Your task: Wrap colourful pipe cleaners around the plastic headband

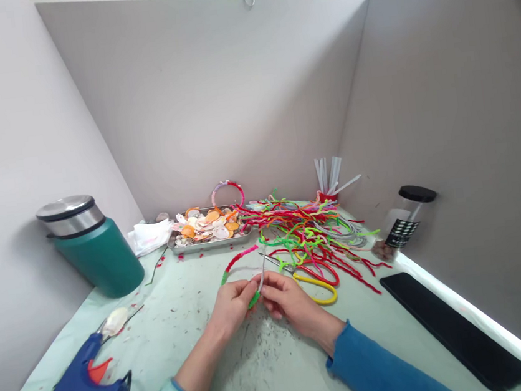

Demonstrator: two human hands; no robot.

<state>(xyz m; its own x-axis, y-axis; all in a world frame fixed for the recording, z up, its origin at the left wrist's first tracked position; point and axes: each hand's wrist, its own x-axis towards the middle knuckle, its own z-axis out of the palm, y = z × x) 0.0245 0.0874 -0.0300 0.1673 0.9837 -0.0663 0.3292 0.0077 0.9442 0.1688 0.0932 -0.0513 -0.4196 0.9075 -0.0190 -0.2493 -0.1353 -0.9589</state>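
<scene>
Close together above the middle of the table, my left hand (pixel 233 303) and my right hand (pixel 285 298) both pinch a partly wrapped hoop. The hoop (pixel 239 258) is covered in red and green pipe cleaner along its left side, with a bare grey stretch at the back. A grey strand (pixel 262 269) sticks up between my fingertips, beside a green wrapped part. Just past my right hand lie scissors (pixel 317 282) with red and yellow handles, their blades pointing left. My fingers hide part of the hoop.
Tangled coloured pipe cleaners (pixel 306 228) lie behind the scissors. A metal tray (pixel 210 245) of shells stands at the back, a finished-looking hoop (pixel 227 193) behind it. Left are a green bottle (pixel 100 254) and a blue glue gun (pixel 82 382); right, a jar (pixel 402 223) and black slab (pixel 454 327).
</scene>
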